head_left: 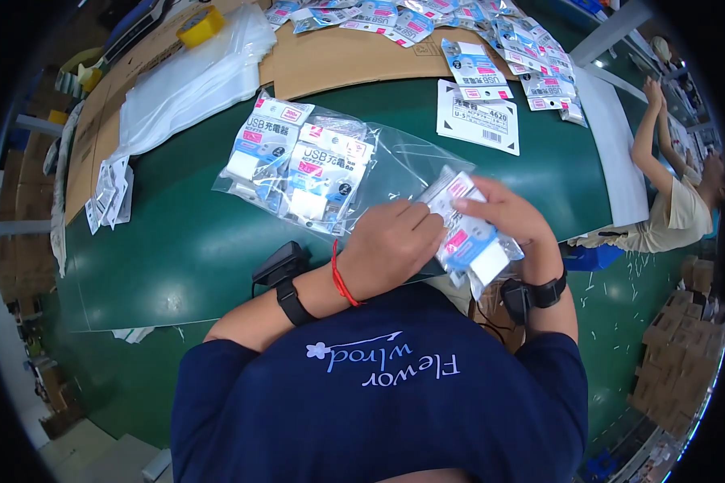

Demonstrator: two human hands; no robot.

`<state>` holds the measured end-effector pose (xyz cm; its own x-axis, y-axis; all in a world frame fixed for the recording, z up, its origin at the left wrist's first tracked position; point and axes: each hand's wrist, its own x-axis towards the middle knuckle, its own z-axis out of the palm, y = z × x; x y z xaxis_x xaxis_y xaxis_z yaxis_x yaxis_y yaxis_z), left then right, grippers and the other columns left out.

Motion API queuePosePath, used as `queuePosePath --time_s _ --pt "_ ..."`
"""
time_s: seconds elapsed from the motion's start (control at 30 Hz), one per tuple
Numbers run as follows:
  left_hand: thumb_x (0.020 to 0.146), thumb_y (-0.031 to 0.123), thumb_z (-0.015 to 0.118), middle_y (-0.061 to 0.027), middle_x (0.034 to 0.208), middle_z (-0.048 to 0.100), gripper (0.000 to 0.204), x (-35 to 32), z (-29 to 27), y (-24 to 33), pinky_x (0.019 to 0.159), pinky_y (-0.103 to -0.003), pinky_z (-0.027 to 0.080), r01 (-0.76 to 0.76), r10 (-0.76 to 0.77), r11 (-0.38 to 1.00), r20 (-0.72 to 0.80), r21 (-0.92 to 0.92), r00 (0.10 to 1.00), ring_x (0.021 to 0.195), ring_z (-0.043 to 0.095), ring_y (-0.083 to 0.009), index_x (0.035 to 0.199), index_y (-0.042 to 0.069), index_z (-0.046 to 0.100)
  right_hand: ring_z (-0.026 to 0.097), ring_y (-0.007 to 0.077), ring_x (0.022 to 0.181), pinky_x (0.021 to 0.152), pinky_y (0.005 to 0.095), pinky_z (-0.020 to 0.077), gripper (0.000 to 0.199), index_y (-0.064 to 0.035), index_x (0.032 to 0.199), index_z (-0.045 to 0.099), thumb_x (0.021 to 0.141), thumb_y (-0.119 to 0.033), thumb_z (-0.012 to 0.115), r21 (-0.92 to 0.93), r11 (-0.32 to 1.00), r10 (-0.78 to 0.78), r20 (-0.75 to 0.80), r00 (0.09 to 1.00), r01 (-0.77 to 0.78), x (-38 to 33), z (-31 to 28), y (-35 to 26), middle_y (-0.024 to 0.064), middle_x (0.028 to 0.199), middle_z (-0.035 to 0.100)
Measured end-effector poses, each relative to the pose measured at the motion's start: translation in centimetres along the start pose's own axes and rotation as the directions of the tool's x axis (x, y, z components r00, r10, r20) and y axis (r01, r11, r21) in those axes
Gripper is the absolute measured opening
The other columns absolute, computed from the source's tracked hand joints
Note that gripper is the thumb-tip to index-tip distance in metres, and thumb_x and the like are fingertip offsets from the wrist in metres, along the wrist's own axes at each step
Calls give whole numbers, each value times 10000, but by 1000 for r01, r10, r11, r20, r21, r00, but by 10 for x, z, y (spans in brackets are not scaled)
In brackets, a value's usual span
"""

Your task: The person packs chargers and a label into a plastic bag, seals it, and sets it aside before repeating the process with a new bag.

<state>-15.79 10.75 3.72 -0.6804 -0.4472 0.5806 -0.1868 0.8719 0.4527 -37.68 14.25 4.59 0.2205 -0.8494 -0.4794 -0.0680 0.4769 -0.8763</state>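
My right hand (511, 211) grips a small stack of charger packets (467, 237), clear sleeves with white, blue and pink cards and a white block at the lower end. Its thumb lies across the top packet. My left hand (395, 248) is closed, knuckles up, against the left side of that stack; whatever its fingertips pinch is hidden. Beyond it, a large clear plastic bag (391, 165) lies on the green table (177, 253). Inside its left part sit more charger packets (324, 173), side by side in two piles. The bag's right end reaches up to the held stack.
Cardboard (338, 68) at the back carries heaped charger packets (536, 60). A white printed label sheet (478, 117) lies before them. Flat clear bags (189, 97) and yellow tape (200, 26) are at the back left; several packets (110, 196) lie left. A co-worker (673, 173) is at right.
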Motion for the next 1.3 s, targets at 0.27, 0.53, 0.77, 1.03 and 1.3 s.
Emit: queuePosePath --time_s 0.27,0.53,0.77,1.03,1.3 --pt "732 54 619 -65 724 512 87 -3 -7 2 549 -323 438 -88 88 996 25 -4 996 633 532 -221 795 49 559 563 108 955 800 263 479 441 -28 1305 455 927 -219 576 80 956 -293 177 939 283 51 31 8 75 1136 581" --pt "734 83 562 -46 763 508 135 -12 -7 7 608 -311 443 -156 157 987 7 -49 988 696 533 -192 862 40 564 560 108 928 804 260 474 366 -31 1274 442 953 -183 531 355 831 -320 -326 890 428 76 114 5 88 1150 570" --pt "717 94 566 -66 789 520 193 -15 -26 4 623 -306 451 -171 171 983 -4 -63 985 701 540 -204 897 24 574 551 81 879 762 240 469 282 4 1177 504 948 -155 539 29 949 -302 -203 931 314 64 75 10 58 1016 600" --pt "750 108 569 -63 804 545 204 -17 -1 8 618 -290 452 -251 244 960 -64 -125 968 737 565 -204 931 16 589 557 73 785 686 228 463 239 -2 1125 549 950 -163 530 373 841 -240 -393 888 393 96 118 14 29 900 609" --pt "737 102 571 -69 799 547 214 -15 -24 -2 632 -294 463 -202 192 974 -94 -105 977 751 579 -202 925 3 592 539 80 643 582 217 439 220 -3 1013 588 937 -208 562 -248 929 -331 -234 914 273 66 90 -1 23 766 601"
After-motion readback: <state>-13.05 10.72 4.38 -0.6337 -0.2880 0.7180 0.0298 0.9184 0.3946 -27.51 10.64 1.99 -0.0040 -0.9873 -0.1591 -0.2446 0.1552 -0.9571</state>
